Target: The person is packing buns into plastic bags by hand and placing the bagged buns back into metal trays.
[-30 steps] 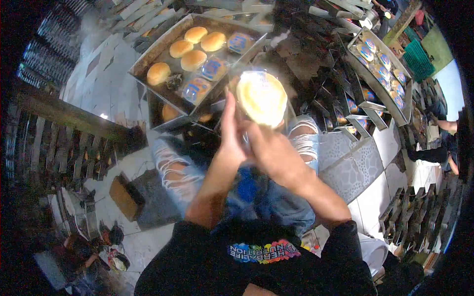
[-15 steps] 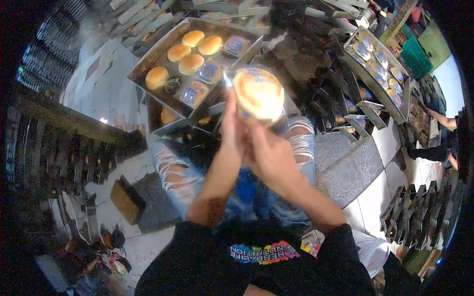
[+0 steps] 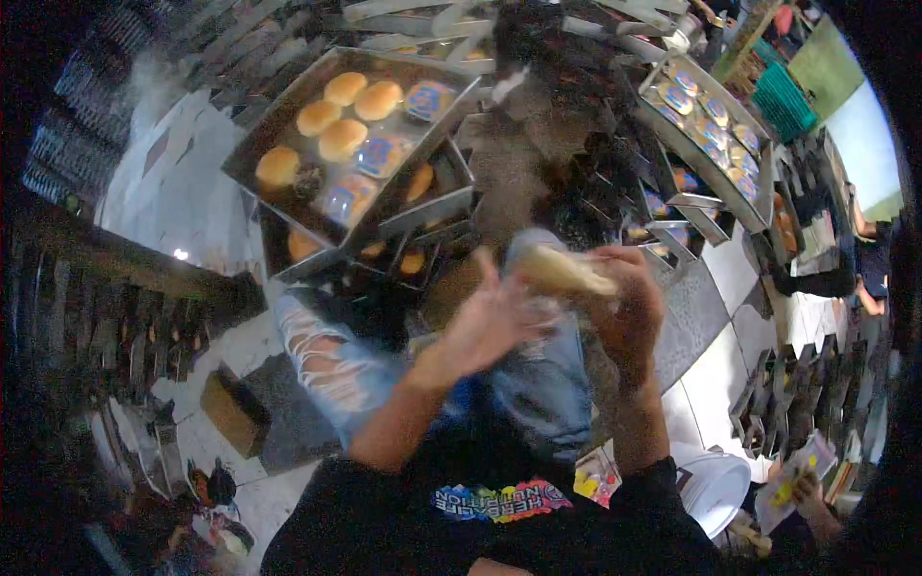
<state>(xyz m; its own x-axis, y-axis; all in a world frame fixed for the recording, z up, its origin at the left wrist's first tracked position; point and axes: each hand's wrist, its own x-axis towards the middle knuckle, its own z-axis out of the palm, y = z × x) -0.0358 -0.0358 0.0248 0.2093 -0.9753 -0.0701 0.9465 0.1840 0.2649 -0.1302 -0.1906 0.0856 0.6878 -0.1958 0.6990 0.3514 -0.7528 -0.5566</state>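
A round golden bun (image 3: 562, 271), seen edge-on and blurred, is gripped at its right end by my right hand (image 3: 632, 302). It seems to be in a clear plastic wrapper, though the blur hides the details. My left hand (image 3: 492, 322) is just left of the bun with its fingers spread; whether the fingertips touch the wrapper I cannot tell. Beyond my left hand, a metal tray (image 3: 279, 213) holds several bare buns (image 3: 342, 140) along with wrapped buns (image 3: 386, 152) in blue-printed packs.
More trays with buns are stacked under the left tray. At the right, another stacked tray holds wrapped buns (image 3: 713, 108), with a green crate (image 3: 783, 104) behind it. A white bucket (image 3: 718, 492) stands by my right elbow. Another person's hand (image 3: 816, 509) is at lower right.
Both hands held the bun upright together; now my left hand has opened away from it. My right hand has moved right and nearer to me, tipping the bun nearly flat.
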